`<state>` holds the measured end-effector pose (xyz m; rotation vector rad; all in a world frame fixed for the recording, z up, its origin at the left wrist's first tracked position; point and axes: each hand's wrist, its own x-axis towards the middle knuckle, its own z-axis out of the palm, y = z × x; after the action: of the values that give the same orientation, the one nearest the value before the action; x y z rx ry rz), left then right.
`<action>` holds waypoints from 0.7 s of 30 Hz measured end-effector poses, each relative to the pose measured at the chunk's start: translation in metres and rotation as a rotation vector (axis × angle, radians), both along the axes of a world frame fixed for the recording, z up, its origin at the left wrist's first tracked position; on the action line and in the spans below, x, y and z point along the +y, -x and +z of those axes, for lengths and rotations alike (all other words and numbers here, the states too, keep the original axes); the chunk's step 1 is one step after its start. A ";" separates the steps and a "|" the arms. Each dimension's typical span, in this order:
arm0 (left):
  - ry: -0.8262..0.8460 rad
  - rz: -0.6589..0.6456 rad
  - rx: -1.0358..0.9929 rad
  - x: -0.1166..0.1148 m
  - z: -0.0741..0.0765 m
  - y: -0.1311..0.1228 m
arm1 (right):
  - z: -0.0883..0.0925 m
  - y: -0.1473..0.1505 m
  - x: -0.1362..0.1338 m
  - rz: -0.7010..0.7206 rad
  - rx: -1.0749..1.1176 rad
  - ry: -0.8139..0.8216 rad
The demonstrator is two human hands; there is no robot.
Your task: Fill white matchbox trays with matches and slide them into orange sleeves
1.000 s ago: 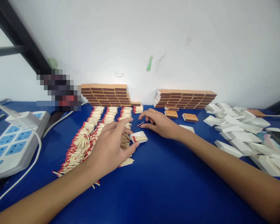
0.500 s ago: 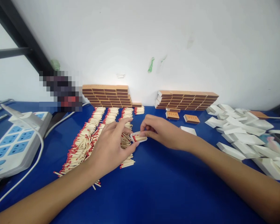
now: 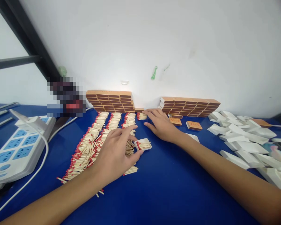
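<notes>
My left hand (image 3: pixel 118 147) grips the left end of a small white matchbox tray (image 3: pixel 148 148) between thumb and fingers. Several red-headed matches (image 3: pixel 144 145) lie inside that tray. Under and beside the left hand run rows of loose matches (image 3: pixel 84 150), their red heads toward the left. My right hand (image 3: pixel 160 123) is stretched forward with its fingers apart, holding nothing that I can see. Its fingertips are close to a small bundle of matches (image 3: pixel 141 116) at the back, whether touching I cannot tell.
Stacked matchboxes (image 3: pixel 110 101) stand against the wall, with a second stack (image 3: pixel 189 107) farther right. Two orange matchboxes (image 3: pixel 194 125) lie before it. White empty trays (image 3: pixel 245 140) are heaped at the right. A power strip (image 3: pixel 21 147) and its cable occupy the left.
My right hand has left the tray, moved back toward the small match bundle and opened its fingers. The left hand still holds the tray. The whole view has shifted slightly.
</notes>
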<state>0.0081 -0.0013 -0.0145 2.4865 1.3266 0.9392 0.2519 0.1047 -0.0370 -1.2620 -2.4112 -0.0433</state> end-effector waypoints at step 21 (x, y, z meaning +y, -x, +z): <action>0.044 -0.033 -0.030 -0.002 0.001 0.000 | 0.011 0.016 0.045 -0.160 -0.097 0.162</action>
<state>0.0082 -0.0030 -0.0134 2.4438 1.2796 0.9262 0.2357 0.1500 -0.0262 -1.5585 -2.4303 0.0468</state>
